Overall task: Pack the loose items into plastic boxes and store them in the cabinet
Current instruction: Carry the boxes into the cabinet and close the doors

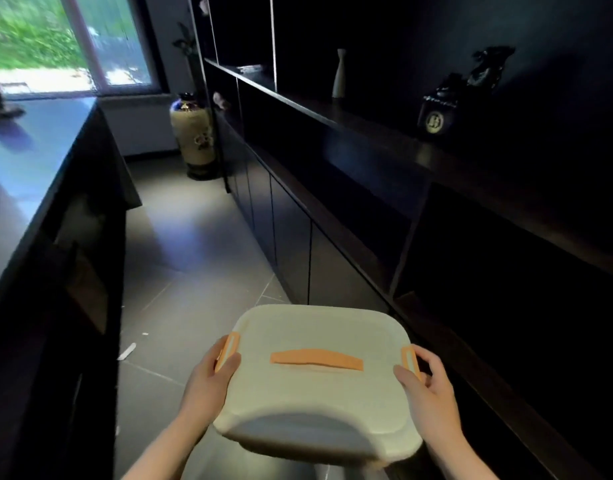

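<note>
Both hands, left hand [208, 379] and right hand [428, 386], gripping lidded plastic box [315, 386], dark cabinet [367, 188], grey tiled floor [180, 271]

One plastic box [315, 382], its lid bearing one orange handle [316, 360] and two orange side latches [225, 355]. Two hands: left hand [208, 379], right hand [426, 386]. One large floor vase [192, 133], one pale bottle [339, 74], two dark ornaments [436, 109] on the right shelf.

Open cabinet bay [506, 265] rightward (ornaments [440, 116] above)
</note>
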Motion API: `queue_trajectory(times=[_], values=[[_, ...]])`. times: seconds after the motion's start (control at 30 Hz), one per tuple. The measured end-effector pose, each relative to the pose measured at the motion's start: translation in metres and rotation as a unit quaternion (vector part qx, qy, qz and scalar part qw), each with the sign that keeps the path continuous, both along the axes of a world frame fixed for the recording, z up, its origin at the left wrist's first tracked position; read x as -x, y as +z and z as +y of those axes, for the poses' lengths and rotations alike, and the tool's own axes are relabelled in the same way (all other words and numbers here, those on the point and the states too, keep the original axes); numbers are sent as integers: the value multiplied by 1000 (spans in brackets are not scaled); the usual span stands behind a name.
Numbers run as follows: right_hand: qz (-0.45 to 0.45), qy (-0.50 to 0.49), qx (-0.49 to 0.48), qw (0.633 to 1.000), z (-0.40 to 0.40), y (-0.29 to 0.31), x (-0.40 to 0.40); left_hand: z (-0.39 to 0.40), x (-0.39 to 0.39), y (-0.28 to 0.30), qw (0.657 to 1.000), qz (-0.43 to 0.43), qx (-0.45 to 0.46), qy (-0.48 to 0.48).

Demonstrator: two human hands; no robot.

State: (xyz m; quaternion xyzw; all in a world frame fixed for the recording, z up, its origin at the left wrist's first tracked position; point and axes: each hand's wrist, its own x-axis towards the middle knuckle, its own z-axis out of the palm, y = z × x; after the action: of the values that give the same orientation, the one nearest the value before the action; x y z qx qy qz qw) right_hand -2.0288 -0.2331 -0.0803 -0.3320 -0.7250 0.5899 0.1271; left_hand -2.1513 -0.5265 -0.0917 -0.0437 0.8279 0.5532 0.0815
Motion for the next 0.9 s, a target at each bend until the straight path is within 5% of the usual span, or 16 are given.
queue_trajectory(times=[0.37,0.9], values=[[41,10,50,998,-104,12,154,-107,153,25,999,35,1,-1],[74,-63,45,994,-49,19,327,-38,350,9,995,59,6,-82]])
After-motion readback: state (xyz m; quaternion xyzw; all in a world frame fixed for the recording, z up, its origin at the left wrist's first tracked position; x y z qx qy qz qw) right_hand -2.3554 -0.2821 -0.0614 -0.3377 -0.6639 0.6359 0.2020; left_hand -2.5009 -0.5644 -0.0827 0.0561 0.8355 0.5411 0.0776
